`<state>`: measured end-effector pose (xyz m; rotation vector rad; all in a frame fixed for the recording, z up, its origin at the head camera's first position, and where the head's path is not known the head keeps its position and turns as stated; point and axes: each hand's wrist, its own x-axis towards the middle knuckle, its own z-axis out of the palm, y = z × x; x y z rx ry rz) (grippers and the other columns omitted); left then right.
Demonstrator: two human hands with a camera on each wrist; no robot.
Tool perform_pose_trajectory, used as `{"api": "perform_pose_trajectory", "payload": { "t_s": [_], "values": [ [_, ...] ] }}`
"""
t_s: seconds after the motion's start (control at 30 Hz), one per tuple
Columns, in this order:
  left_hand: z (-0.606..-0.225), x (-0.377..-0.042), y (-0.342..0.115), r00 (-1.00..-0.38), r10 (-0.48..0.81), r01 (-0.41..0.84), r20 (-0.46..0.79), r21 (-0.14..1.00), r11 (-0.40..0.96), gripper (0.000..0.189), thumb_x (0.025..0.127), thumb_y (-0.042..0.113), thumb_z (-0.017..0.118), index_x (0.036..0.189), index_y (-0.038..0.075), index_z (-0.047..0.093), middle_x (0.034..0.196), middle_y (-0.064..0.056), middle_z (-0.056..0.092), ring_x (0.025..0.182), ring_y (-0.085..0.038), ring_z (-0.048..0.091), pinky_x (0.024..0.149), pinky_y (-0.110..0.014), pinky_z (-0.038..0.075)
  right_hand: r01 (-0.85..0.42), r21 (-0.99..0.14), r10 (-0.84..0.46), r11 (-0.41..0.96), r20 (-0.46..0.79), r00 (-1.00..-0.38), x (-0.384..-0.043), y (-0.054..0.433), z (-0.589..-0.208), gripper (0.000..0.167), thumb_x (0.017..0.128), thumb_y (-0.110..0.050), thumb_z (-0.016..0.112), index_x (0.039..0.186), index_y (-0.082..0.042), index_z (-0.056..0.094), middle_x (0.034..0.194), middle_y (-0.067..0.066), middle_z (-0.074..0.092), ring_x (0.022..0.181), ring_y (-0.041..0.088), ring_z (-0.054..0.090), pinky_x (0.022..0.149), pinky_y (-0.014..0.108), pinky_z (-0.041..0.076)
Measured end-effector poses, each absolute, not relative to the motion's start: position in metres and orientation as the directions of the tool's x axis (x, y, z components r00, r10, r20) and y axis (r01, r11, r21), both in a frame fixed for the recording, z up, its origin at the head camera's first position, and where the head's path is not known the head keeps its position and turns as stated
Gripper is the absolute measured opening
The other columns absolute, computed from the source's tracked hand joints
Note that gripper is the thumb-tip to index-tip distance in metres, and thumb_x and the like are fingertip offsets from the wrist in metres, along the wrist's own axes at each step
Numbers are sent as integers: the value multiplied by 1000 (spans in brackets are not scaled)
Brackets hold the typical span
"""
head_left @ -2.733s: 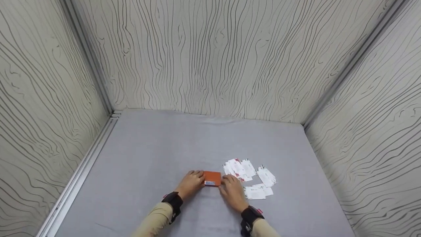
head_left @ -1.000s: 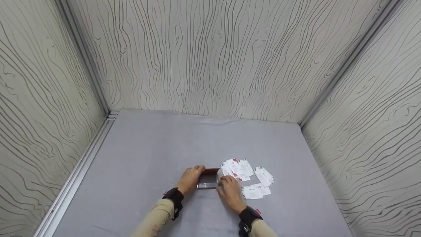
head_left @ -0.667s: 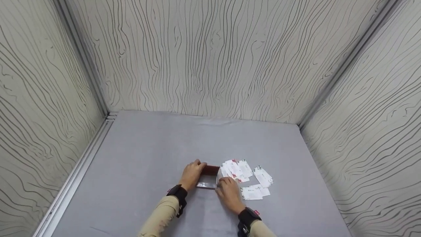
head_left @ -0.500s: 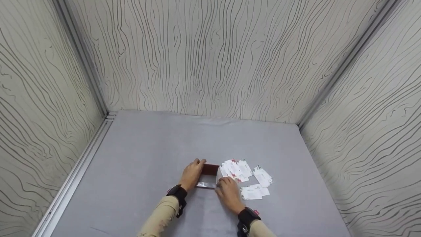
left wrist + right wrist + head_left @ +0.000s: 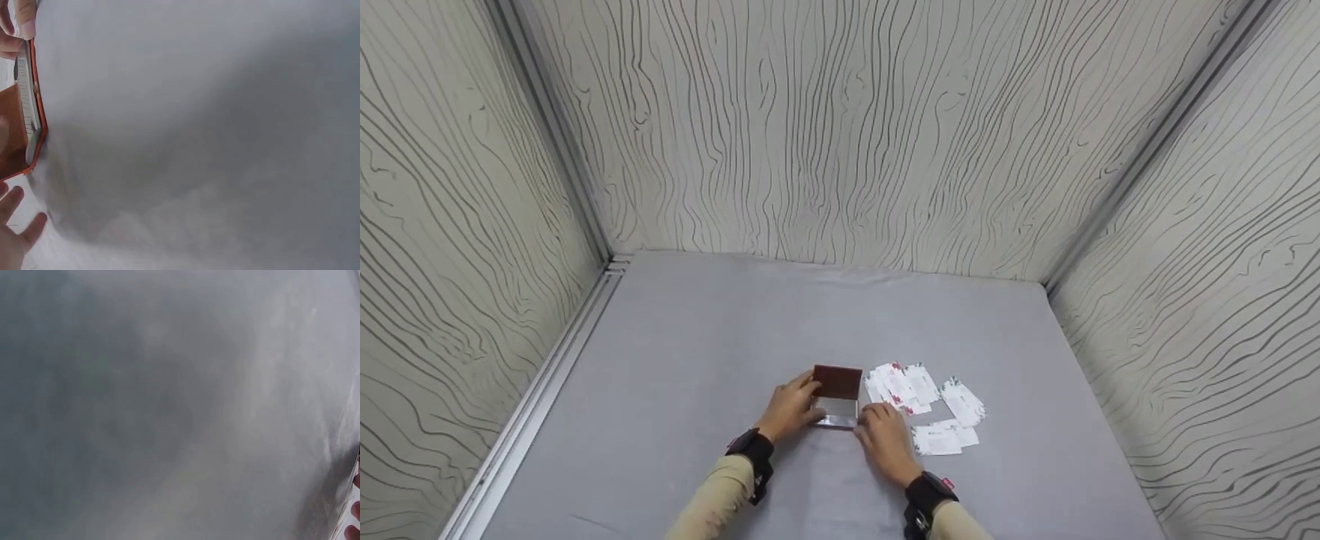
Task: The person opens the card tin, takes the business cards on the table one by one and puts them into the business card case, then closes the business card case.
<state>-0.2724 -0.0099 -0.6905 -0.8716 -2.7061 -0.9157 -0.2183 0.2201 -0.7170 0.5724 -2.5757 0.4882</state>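
Note:
An orange-brown card case (image 5: 838, 382) stands with its lid raised on the grey cloth, its pale inside facing me. My right hand (image 5: 889, 444) pinches the case's right end; its thumb and fingers (image 5: 25, 17) show on that end in the left wrist view. At the left end is my left hand (image 5: 787, 411), its fingers spread beside the case (image 5: 40, 107) and apart from it in the left wrist view. Several white cards with printed flowers, in a fan (image 5: 898, 386) and smaller groups, lie right of the case. The right wrist view catches only fingertips (image 5: 355, 512) at its edge.
Grey cloth (image 5: 720, 322) covers the table. Wood-patterned panels (image 5: 810, 135) rise at the back and on both sides. A metal rail (image 5: 532, 405) runs along the left edge. More cards (image 5: 939, 439) lie just beyond my right hand.
The card case was closed, orange side up, between both hands; its lid has since been lifted and now leans back. My left fingers have come down from the lid's top edge to its left side.

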Motion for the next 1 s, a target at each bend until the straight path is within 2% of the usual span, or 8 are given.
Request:
{"api": "perform_pose_trajectory", "payload": {
  "t_s": [0.1,0.23,0.4,0.53,0.8,1.0],
  "values": [
    [-695,-269,-14,-825,500,563,264,468,681,51,84,27,78,122,-4,64,136,-23,55,124,-37,53,96,-56,43,-463,-243,-305,852,489,-817,-218,221,-718,18,79,-14,80,86,-7,65,98,6,63,95,25,57,86,42,47],
    [-704,-268,-17,-799,517,602,308,394,695,51,84,32,76,118,-5,66,129,-20,61,120,-34,55,98,-52,43,-464,-249,-304,850,487,-819,-218,221,-718,18,79,-14,80,89,-7,66,98,5,63,95,25,57,86,42,47],
    [-708,-266,-20,-764,526,643,374,370,671,52,83,31,77,116,-8,66,123,-19,64,117,-34,57,100,-52,42,-471,-244,-303,848,506,-807,-219,220,-719,19,78,-13,81,89,-7,66,98,5,63,94,24,58,84,41,47],
    [-707,-264,-22,-750,522,659,405,391,643,51,80,27,80,113,-10,67,119,-20,66,115,-37,59,99,-51,43,-483,-232,-312,844,521,-794,-219,221,-720,19,78,-13,81,88,-7,66,98,5,63,93,24,57,84,41,46],
    [-707,-261,-22,-785,508,619,354,460,636,46,84,22,78,117,-8,68,122,-19,66,117,-36,59,101,-47,44,-479,-243,-330,843,470,-819,-219,225,-715,16,80,-16,79,89,-9,68,101,5,64,97,25,58,87,43,47],
    [-709,-261,-20,-797,499,604,340,473,642,46,84,22,79,117,-9,67,122,-19,65,115,-35,59,100,-46,46,-515,-273,-351,812,476,-806,-220,235,-707,14,80,-10,78,91,-8,70,100,6,66,96,27,60,85,45,48]
  ]
}}
